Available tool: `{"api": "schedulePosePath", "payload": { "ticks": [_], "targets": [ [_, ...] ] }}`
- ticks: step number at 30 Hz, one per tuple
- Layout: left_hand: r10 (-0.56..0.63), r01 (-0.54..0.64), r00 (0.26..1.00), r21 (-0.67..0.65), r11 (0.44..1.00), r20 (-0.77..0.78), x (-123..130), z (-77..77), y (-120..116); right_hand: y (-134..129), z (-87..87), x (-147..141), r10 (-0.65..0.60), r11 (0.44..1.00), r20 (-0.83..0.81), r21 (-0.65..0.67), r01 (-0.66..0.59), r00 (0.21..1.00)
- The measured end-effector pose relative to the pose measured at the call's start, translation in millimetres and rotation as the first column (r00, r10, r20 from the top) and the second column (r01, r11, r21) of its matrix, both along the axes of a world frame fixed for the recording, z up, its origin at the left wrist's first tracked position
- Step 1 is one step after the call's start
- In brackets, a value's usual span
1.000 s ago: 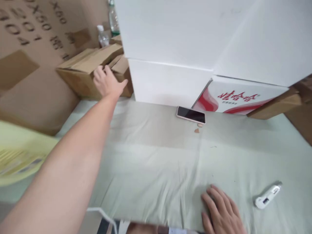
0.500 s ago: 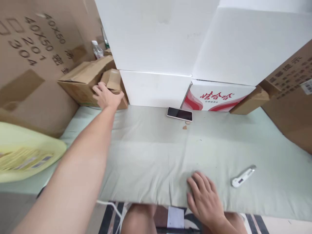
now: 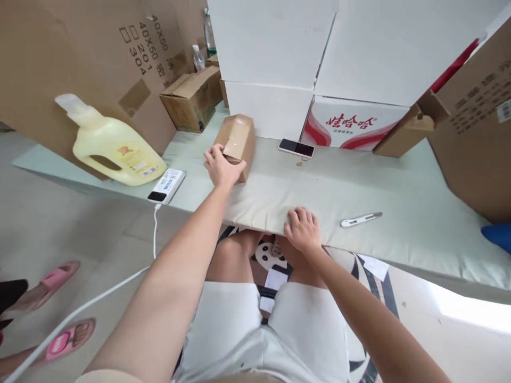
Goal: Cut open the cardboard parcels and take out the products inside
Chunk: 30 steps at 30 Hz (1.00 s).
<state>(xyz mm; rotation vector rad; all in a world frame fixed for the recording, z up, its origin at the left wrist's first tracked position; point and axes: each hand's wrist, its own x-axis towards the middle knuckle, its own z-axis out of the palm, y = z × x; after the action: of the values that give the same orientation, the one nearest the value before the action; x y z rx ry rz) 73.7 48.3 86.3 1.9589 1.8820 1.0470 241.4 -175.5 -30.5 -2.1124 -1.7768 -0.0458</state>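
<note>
My left hand (image 3: pixel 224 167) grips the near end of a small brown cardboard box (image 3: pixel 241 133), thumb on its right side and fingers on its left. The box is on the pale green cloth (image 3: pixel 271 183), in front of the stacked white boxes. My right hand (image 3: pixel 303 227) rests palm down at the cloth's front edge, fingers out, holding nothing. To its right lies a white utility knife (image 3: pixel 361 219). A phone (image 3: pixel 296 148) lies flat near the white boxes, with small cardboard scraps (image 3: pixel 300 164) just in front.
A yellow jug of liquid (image 3: pixel 120 151) lies at the left beside a white power bank (image 3: pixel 166 186) with a cable. Behind stand another brown box (image 3: pixel 191 98) and plastic bottles (image 3: pixel 198 57). Large cartons (image 3: pixel 471 122) flank the right. Another person's feet in pink slippers (image 3: pixel 69 340) show lower left.
My left hand has drawn the small box out from beside the other brown box, toward me and to the right. The view has tilted down and left. My right hand stays at the cloth's edge.
</note>
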Motion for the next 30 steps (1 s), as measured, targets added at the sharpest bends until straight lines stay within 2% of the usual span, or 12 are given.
{"api": "schedulePosePath", "payload": {
  "ticks": [2, 3, 6, 8, 11, 13, 16, 18, 20, 23, 26, 30],
  "targets": [
    [-0.245, 0.246, 0.969, 0.017, 0.969, -0.028, -2, -3.7, -27, -4, -0.2, 4, 0.002, 1.000, -0.061, 0.015, -0.001, 0.998],
    [-0.389, 0.390, 0.921, 0.006, 0.921, -0.032, -3, -5.2, -38, -7, 0.5, 9, -0.005, 1.000, -0.077, 0.025, 0.007, 0.997],
    [-0.740, 0.737, 0.672, -0.104, 0.668, 0.017, -8, -6.2, -58, -29, 7.7, 43, -0.087, 0.991, -0.109, 0.095, 0.098, 0.990],
    [-0.837, 0.829, 0.544, -0.194, 0.525, 0.061, -10, -2.3, -62, -51, 14.2, 79, -0.190, 0.964, -0.132, 0.163, 0.210, 0.973],
    [-0.880, 0.850, 0.470, -0.308, 0.427, 0.076, -6, 12.4, -60, -82, 14.5, 138, -0.337, 0.902, -0.151, 0.231, 0.365, 0.929],
    [-0.869, 0.816, 0.493, -0.363, 0.449, 0.034, 6, 26.8, -61, -94, 6.5, 170, -0.343, 0.910, -0.063, 0.225, 0.348, 0.937],
    [-0.768, 0.698, 0.621, -0.335, 0.633, -0.156, 38, 48.5, -72, -94, -7.9, 193, -0.293, 0.950, 0.048, 0.131, 0.285, 0.955],
    [-0.708, 0.648, 0.654, -0.287, 0.706, -0.265, 63, 58.3, -83, -87, -14.5, 196, -0.260, 0.965, 0.063, 0.062, 0.256, 0.964],
    [-0.703, 0.643, 0.635, -0.286, 0.711, -0.321, 87, 61.3, -91, -81, -17.6, 195, -0.244, 0.969, 0.049, 0.041, 0.242, 0.968],
    [-0.716, 0.629, 0.562, -0.349, 0.695, -0.414, 109, 53.3, -99, -77, -16.3, 192, -0.237, 0.969, 0.011, 0.076, 0.235, 0.972],
    [-0.713, 0.641, 0.499, -0.344, 0.687, -0.493, 112, 40.9, -104, -79, -11.6, 190, -0.255, 0.961, -0.111, 0.081, 0.264, 0.961],
    [-0.699, 0.685, 0.476, -0.274, 0.675, -0.534, 104, 34.3, -113, -81, -6.9, 190, -0.320, 0.933, -0.308, 0.061, 0.354, 0.896]
  ]
}}
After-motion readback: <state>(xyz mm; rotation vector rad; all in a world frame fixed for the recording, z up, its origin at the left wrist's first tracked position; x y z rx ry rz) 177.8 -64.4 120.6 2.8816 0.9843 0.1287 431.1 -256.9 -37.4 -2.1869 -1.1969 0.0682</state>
